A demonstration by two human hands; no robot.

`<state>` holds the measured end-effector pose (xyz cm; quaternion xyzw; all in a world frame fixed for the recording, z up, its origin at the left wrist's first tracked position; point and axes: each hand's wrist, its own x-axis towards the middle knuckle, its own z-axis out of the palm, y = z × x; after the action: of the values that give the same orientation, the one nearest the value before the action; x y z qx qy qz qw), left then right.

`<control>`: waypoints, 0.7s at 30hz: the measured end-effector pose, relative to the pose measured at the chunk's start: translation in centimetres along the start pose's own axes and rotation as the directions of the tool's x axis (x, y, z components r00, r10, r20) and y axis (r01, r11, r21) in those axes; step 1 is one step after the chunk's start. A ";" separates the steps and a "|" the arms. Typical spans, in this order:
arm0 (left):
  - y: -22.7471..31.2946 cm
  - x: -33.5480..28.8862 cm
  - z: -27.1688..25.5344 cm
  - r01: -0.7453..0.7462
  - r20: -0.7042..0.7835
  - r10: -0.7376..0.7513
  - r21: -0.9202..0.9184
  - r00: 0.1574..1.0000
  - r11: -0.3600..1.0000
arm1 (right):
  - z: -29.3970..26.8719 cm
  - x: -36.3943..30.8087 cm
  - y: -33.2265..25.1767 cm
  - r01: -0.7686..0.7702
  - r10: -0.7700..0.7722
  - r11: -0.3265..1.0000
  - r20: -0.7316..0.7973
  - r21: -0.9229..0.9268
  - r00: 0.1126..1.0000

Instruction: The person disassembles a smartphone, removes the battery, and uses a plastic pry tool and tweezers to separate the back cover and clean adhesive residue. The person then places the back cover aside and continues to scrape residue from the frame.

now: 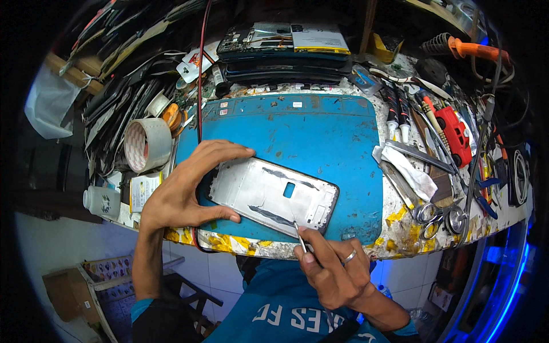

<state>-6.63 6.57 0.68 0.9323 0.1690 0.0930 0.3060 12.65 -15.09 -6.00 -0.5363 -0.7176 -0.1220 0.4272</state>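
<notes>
A phone's silvery inner frame (274, 191) with a dark rim lies tilted over the blue work mat (246, 120). It has a small rectangular cutout and two dark strips of residue along its long sides. My left hand (189, 188) grips its left end, fingers on the far edge and thumb on the near edge. Between the fingers of my right hand (337, 266) is a slim pointed metal tool (301, 240), its exact kind partly hidden by the fingers. Its tip touches the near dark strip (271, 216), close to the frame's lower edge.
Tape rolls (147, 144) and a white bottle (102, 201) stand at left. Phone parts (283, 48) are stacked at the back. On the right lie scissors (429, 214), a red toy car (453, 134) and several hand tools. A red cable (201, 74) hangs over the mat.
</notes>
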 end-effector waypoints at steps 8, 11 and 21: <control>0.3 0.0 -0.2 -0.002 0.024 0.001 0.017 1.000 1.000 | 0.2 -0.1 -0.2 -0.027 0.027 1.000 0.003 -0.011 1.000; 0.3 0.0 -0.2 0.008 0.023 -0.008 0.016 1.000 1.000 | 0.2 -0.1 -0.2 -0.034 0.034 0.999 -0.002 -0.015 0.999; 2.9 0.4 -0.1 -0.065 0.075 0.063 0.028 0.995 0.997 | -0.3 0.0 -0.4 -0.068 0.067 0.997 0.012 0.033 0.998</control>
<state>-5.54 4.55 2.56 0.9446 0.1288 0.0654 0.2947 12.44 -15.45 -5.73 -0.5537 -0.7034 -0.0925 0.4359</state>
